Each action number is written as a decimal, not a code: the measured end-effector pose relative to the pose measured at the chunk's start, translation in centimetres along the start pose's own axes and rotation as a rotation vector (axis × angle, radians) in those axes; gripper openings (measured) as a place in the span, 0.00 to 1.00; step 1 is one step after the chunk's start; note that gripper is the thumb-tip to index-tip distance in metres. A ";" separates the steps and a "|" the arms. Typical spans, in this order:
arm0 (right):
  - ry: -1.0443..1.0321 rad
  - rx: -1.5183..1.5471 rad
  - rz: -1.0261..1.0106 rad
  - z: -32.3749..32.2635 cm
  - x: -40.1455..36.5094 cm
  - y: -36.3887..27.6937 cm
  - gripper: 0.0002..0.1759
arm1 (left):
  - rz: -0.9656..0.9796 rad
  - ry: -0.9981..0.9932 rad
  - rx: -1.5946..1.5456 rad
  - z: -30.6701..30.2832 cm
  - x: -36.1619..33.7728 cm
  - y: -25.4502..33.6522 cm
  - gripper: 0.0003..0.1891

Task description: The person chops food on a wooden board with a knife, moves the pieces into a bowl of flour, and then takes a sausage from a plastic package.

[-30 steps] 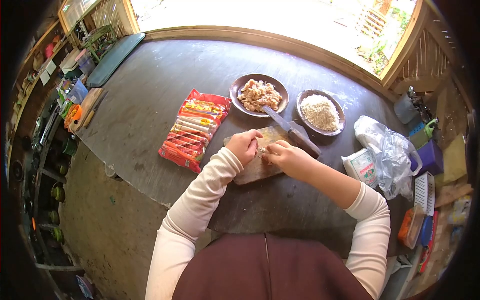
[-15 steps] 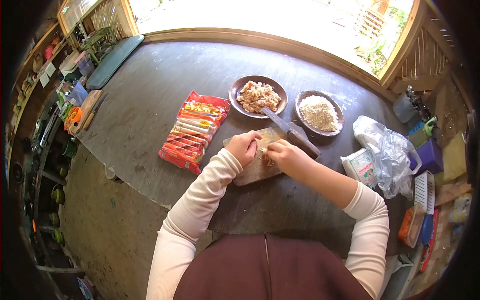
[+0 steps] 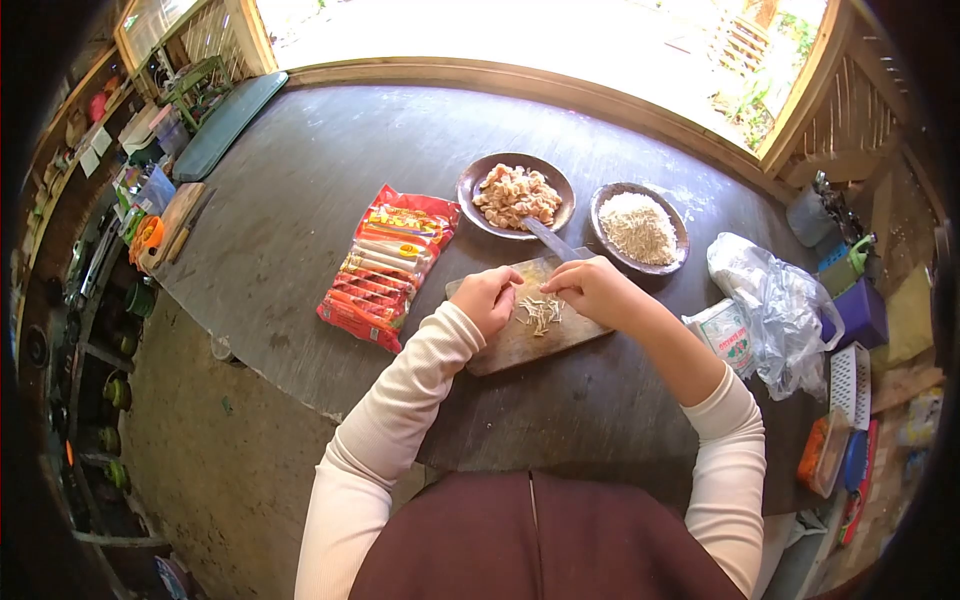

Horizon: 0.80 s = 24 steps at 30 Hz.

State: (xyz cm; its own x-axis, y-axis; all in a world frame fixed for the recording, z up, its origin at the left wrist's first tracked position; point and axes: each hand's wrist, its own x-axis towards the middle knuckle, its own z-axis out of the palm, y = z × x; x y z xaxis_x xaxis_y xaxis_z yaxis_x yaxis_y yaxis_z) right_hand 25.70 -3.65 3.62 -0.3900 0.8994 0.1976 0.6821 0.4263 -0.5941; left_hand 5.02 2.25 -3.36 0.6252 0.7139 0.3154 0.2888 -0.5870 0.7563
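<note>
On a wooden cutting board lie small pale strips in a loose pile. My left hand is at the board's left side, fingers curled together; anything inside them is hidden. To the right of it, my right hand is above the board with fingers pinched, and what they hold is too small to name. A knife points toward a brown bowl of light brown pieces, its handle hidden behind my right hand. Another bowl holds pale shredded material.
A red packet lies left of the board. At the right are a plastic bag, a white packet, a purple container, a grater and an orange tub. A wooden board with knives sits far left.
My right hand has moved slightly up and right, uncovering the pale strips on the board and covering the knife handle. My left hand has barely moved.
</note>
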 end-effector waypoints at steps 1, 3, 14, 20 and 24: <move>-0.011 0.028 0.024 0.0 -0.1 0.1 0.09 | -0.003 -0.004 0.006 -0.1 0.0 0.1 0.09; 0.014 0.060 0.064 -0.5 -0.1 0.3 0.10 | -0.005 -0.006 0.009 -0.1 0.0 0.3 0.09; 0.282 -0.138 0.372 -11.0 0.9 7.3 0.12 | 0.022 0.023 0.006 0.0 0.0 0.2 0.08; 0.251 -0.353 0.402 -12.2 0.5 12.0 0.13 | 0.035 0.031 0.000 0.0 0.1 0.2 0.08; 0.247 -0.287 0.576 -12.7 0.9 12.6 0.12 | 0.027 0.021 0.003 -0.1 0.0 0.1 0.08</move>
State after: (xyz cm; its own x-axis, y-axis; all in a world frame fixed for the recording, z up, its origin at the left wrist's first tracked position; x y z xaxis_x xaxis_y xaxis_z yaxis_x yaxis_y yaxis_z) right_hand 41.81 3.78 6.18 0.2134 0.9714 0.1045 0.8882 -0.1484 -0.4348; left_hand 5.02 2.26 -3.23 0.6176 0.7055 0.3475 0.2741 -0.6073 0.7457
